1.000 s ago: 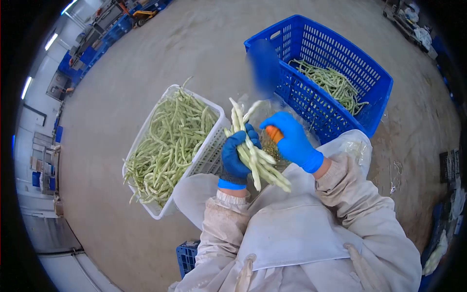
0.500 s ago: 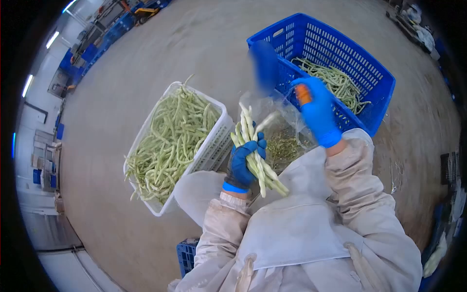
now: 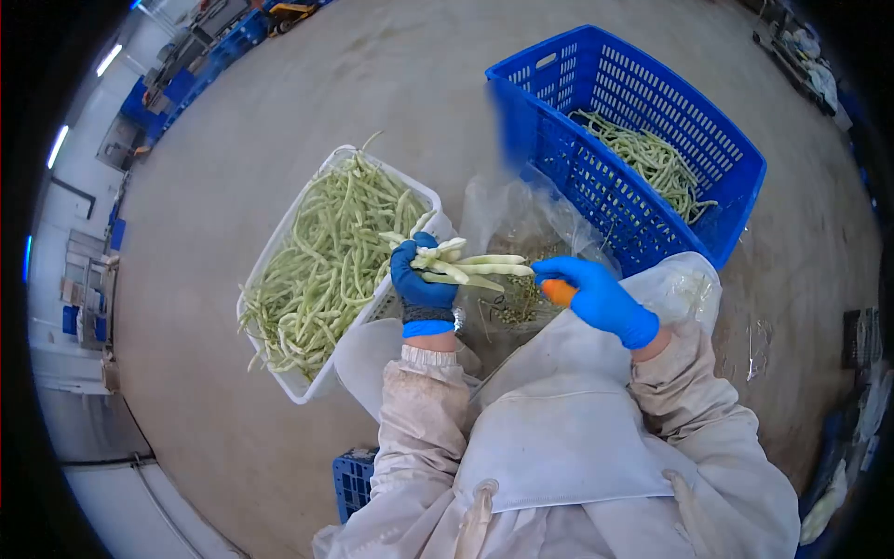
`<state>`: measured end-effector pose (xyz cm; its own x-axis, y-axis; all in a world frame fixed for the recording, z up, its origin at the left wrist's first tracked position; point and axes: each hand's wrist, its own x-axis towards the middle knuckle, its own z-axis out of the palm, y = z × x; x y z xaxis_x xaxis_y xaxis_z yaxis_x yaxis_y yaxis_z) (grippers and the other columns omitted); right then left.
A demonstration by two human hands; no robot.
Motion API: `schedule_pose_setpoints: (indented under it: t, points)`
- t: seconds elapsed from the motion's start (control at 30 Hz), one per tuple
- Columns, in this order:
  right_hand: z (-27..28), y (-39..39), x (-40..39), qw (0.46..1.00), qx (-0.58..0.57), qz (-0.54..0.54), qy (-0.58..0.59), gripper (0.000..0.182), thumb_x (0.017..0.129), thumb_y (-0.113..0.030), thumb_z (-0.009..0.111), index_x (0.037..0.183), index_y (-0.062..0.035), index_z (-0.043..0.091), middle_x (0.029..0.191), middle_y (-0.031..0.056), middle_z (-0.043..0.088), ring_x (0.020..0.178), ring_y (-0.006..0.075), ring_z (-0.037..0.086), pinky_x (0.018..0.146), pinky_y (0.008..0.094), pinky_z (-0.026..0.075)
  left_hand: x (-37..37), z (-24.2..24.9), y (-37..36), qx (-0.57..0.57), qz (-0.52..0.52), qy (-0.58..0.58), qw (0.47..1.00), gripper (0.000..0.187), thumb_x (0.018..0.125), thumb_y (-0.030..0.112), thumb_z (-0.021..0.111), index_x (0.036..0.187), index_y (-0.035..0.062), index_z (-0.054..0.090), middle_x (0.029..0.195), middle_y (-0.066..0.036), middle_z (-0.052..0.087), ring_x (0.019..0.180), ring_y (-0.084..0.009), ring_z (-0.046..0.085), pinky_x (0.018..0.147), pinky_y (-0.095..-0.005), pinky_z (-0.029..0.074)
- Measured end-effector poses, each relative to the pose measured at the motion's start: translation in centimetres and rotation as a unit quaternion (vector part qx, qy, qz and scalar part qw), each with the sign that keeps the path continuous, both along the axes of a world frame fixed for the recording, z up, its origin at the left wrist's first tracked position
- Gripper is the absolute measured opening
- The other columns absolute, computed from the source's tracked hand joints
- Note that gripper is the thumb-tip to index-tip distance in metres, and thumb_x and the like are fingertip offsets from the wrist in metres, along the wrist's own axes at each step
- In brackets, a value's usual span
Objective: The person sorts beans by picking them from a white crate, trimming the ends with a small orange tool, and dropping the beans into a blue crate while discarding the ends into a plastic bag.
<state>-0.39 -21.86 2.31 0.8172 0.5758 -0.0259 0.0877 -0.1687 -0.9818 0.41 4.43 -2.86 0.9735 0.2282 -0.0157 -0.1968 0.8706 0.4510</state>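
Note:
My left hand (image 3: 421, 284), in a blue glove, is closed around a small bunch of pale green beans (image 3: 480, 267). The bunch lies roughly level, its ends pointing toward my other hand. My right hand (image 3: 603, 300), gloved in blue, grips an orange-handled tool (image 3: 559, 293); its blade or tip cannot be made out. The fingertips of this hand are close to the bean ends. To the left, a white plastic basket (image 3: 300, 396) is heaped with long green beans (image 3: 331, 252). At the upper right, a blue slatted crate (image 3: 596, 182) holds more beans (image 3: 647, 158).
Between basket and crate, a clear plastic bag (image 3: 484, 205) lies open with small green trimmings (image 3: 512, 307) in it. Part of a small blue crate (image 3: 354, 484) shows at my left side. Equipment stands along the far left wall.
My left hand has moved left and up, turning the beans from upright to roughly level. My right hand has come down from beside the blue crate to the bean ends, still gripping the orange-handled tool.

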Motion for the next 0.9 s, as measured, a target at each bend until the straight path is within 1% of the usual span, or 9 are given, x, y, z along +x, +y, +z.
schedule_pose_setpoints:
  t: [0.23, 0.33, 0.4, 0.63, 0.7, 0.8, 0.83, 0.87, 0.9]
  points:
    - [0.4, 1.5, -0.4, 0.995, 0.061, -0.071, 0.038, 0.029, 0.088, -0.007, 0.054, 0.116, -0.0013, 0.057, 0.098, 0.0107, 0.065, 0.086, 0.0151, 0.06, 0.078, 0.0288, 0.047, -0.5, 2.0, -1.0, 0.021, 0.076, 0.06, 0.995, 0.01, 0.084, 0.017, 0.048, 0.079, 0.0078, 0.046, 0.074, -0.002, 0.048, 0.071, -0.0162, 0.048, 0.071, -0.0299, 0.043]
    - [1.1, 1.4, 0.3, 0.996, 0.047, -0.073, 0.016, 0.025, 0.088, -0.011, 0.053, 0.111, -0.0021, 0.059, 0.092, 0.0106, 0.065, 0.081, 0.0156, 0.06, 0.074, 0.0297, 0.047, -0.2, 1.3, -0.8, 0.012, 0.061, 0.05, 0.997, 0.01, 0.084, 0.016, 0.049, 0.083, 0.0065, 0.047, 0.074, -0.002, 0.048, 0.07, -0.0149, 0.049, 0.069, -0.0291, 0.043]
    - [1.4, 1.4, 0.7, 0.999, -0.034, -0.001, -0.015, 0.022, 0.088, -0.013, 0.051, 0.106, -0.0024, 0.06, 0.085, 0.0113, 0.064, 0.075, 0.016, 0.059, 0.069, 0.0312, 0.047, -0.3, 1.6, -1.0, -0.004, 0.049, 0.029, 0.998, 0.01, 0.084, 0.015, 0.05, 0.084, 0.0055, 0.048, 0.074, -0.002, 0.048, 0.07, -0.0139, 0.049, 0.068, -0.0291, 0.043]
    - [1.3, 1.7, 0.6, 0.995, -0.079, -0.034, -0.046, 0.019, 0.087, -0.013, 0.052, 0.1, -0.002, 0.061, 0.083, 0.0109, 0.063, 0.067, 0.0155, 0.057, 0.063, 0.0325, 0.047, -0.5, 2.3, -1.7, -0.025, 0.063, 0.056, 0.996, 0.01, 0.084, 0.014, 0.05, 0.085, 0.0052, 0.048, 0.073, -0.001, 0.048, 0.07, -0.0135, 0.049, 0.066, -0.0291, 0.044]
    - [1.8, 2.1, 0.1, 0.979, 0.133, -0.063, 0.138, 0.017, 0.086, -0.013, 0.054, 0.097, -0.0018, 0.061, 0.085, 0.0105, 0.063, 0.069, 0.0155, 0.058, 0.064, 0.0332, 0.047, -0.4, 1.4, -1.4, -0.025, 0.007, -0.008, 1.0, 0.008, 0.085, 0.013, 0.05, 0.085, 0.0055, 0.048, 0.073, -0.001, 0.047, 0.069, -0.0129, 0.049, 0.065, -0.0282, 0.044]
    - [2.1, 3.0, -1.1, 0.944, 0.253, -0.096, 0.191, 0.017, 0.084, -0.013, 0.058, 0.095, -0.0011, 0.061, 0.086, 0.0099, 0.064, 0.071, 0.0154, 0.058, 0.064, 0.0341, 0.048, -1.3, 4.3, -4.1, 0.042, -0.022, -0.077, 0.996, 0.013, 0.087, 0.02, 0.05, 0.081, 0.009, 0.046, 0.07, 0.0, 0.048, 0.064, -0.0116, 0.049, 0.062, -0.0282, 0.043]
    - [1.5, 2.7, -0.6, 0.943, 0.253, -0.097, 0.191, 0.017, 0.084, -0.013, 0.058, 0.095, -0.0011, 0.061, 0.086, 0.0099, 0.064, 0.071, 0.0154, 0.058, 0.064, 0.0341, 0.048, -0.5, 3.9, -4.2, -0.229, -0.172, -0.167, 0.943, 0.012, 0.088, 0.018, 0.05, 0.09, 0.0062, 0.048, 0.075, 0.0, 0.049, 0.069, -0.0102, 0.05, 0.065, -0.0263, 0.044]
    - [0.2, 2.3, 0.1, 0.987, 0.151, -0.028, 0.045, 0.017, 0.084, -0.013, 0.058, 0.096, -0.0024, 0.061, 0.087, 0.011, 0.064, 0.072, 0.0189, 0.06, 0.066, 0.0351, 0.048, -0.9, 4.1, -4.7, -0.229, -0.174, -0.166, 0.943, 0.012, 0.088, 0.018, 0.05, 0.09, 0.0062, 0.048, 0.075, 0.0, 0.049, 0.069, -0.0102, 0.05, 0.065, -0.0263, 0.044]
    - [-0.9, 2.1, 0.5, 0.993, 0.042, 0.04, -0.102, 0.017, 0.083, -0.013, 0.059, 0.097, -0.0036, 0.062, 0.088, 0.012, 0.064, 0.074, 0.0224, 0.061, 0.067, 0.036, 0.048, -1.8, 5.7, -6.0, -0.196, -0.155, -0.107, 0.962, 0.014, 0.088, 0.017, 0.051, 0.095, 0.0047, 0.049, 0.078, 0.0, 0.05, 0.07, -0.0098, 0.051, 0.066, -0.0258, 0.045]
